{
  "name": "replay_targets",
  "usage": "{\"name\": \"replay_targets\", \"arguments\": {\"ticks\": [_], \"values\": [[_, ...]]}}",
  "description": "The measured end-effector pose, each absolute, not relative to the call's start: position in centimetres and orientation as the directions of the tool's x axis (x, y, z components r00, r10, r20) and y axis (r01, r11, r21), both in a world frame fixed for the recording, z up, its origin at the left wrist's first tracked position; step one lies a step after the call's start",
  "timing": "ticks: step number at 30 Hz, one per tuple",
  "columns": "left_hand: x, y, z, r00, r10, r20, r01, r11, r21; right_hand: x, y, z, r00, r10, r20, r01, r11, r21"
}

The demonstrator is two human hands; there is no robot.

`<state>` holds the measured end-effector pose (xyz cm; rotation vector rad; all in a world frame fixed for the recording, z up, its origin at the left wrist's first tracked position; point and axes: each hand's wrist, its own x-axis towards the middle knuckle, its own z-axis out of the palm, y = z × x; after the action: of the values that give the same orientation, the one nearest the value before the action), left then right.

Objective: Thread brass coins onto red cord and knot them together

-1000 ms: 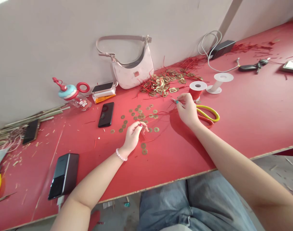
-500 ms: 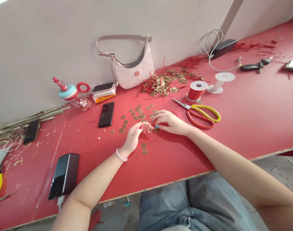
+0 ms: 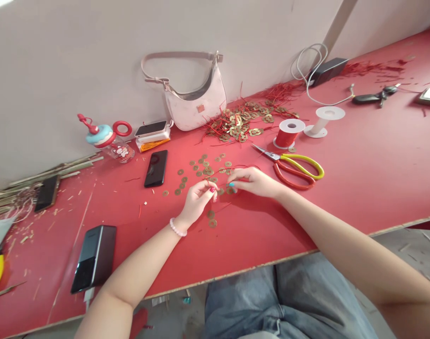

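My left hand [image 3: 197,200] is pinched shut on a thin red cord, just above the red table [image 3: 359,188]. My right hand [image 3: 255,181] sits close beside it, fingertips pinching a brass coin [image 3: 230,189] at the cord. Loose brass coins [image 3: 204,168] with square holes lie scattered just beyond both hands, and two more coins [image 3: 211,218] lie near my left wrist. A heap of coins tied with red cord [image 3: 241,121] lies further back.
Yellow-and-red scissors [image 3: 292,165] lie right of my right hand, a red cord spool [image 3: 288,133] and an empty white spool [image 3: 322,120] behind them. A pale handbag [image 3: 193,96], a bottle [image 3: 107,139], phones [image 3: 156,167] and a dark box [image 3: 93,256] stand left.
My right hand came back from near the spool, where it pulled the cord out, to the coins beside my left hand. My left hand stayed pinched in place.
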<state>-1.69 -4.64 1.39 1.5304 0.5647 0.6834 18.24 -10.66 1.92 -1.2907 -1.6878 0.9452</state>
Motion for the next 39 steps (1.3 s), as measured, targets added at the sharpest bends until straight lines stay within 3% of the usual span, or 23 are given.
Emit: {"name": "replay_targets", "arguments": {"ticks": [4, 8, 12, 15, 19, 24, 28, 32, 35, 39], "values": [[-1.7, -4.4, 1.0, 0.64, 0.764, 0.08, -0.069, -0.046, 0.997, 19.6, -10.3, 2.1, 0.164, 0.972, 0.167, 0.147, 0.143, -0.979], [-1.5, -4.2, 1.0, 0.593, 0.801, 0.076, -0.102, -0.019, 0.995, 21.4, -9.7, 1.7, 0.505, 0.844, 0.181, -0.012, 0.217, -0.976], [-1.6, -3.2, 1.6, 0.561, 0.824, 0.078, -0.174, 0.026, 0.984, 23.1, -9.5, 1.5, 0.657, 0.735, 0.17, -0.01, 0.233, -0.972], [-2.3, -1.6, 3.3, 0.594, 0.803, 0.049, -0.225, 0.108, 0.968, 24.0, -9.6, 1.6, 0.694, 0.709, 0.122, -0.107, 0.269, -0.957], [-4.6, 0.8, 7.3, 0.632, 0.773, 0.062, -0.258, 0.135, 0.957, 25.0, -9.8, 1.6, 0.717, 0.694, 0.063, -0.203, 0.294, -0.934], [-8.3, 2.4, 12.1, 0.546, 0.798, 0.254, -0.429, 0.005, 0.903, 25.5, -9.9, 1.5, 0.725, 0.687, 0.037, -0.292, 0.356, -0.888], [-10.5, 3.3, 13.3, 0.532, 0.825, 0.19, -0.271, -0.046, 0.961, 25.4, -9.7, 1.7, 0.72, 0.694, -0.015, -0.403, 0.401, -0.823], [-11.4, 4.1, 13.1, 0.502, 0.854, 0.137, -0.122, -0.087, 0.989, 24.7, -9.5, 1.5, 0.699, 0.714, 0.044, -0.29, 0.339, -0.895], [-11.0, 3.4, 13.1, 0.552, 0.826, 0.112, -0.005, -0.131, 0.991, 23.2, -9.8, 1.5, 0.573, 0.808, 0.138, -0.159, 0.275, -0.948], [-9.2, 0.5, 13.3, 0.732, 0.681, 0.023, 0.208, -0.255, 0.944, 20.4, -10.7, 2.2, 0.152, 0.979, 0.138, -0.037, 0.145, -0.989]]}}
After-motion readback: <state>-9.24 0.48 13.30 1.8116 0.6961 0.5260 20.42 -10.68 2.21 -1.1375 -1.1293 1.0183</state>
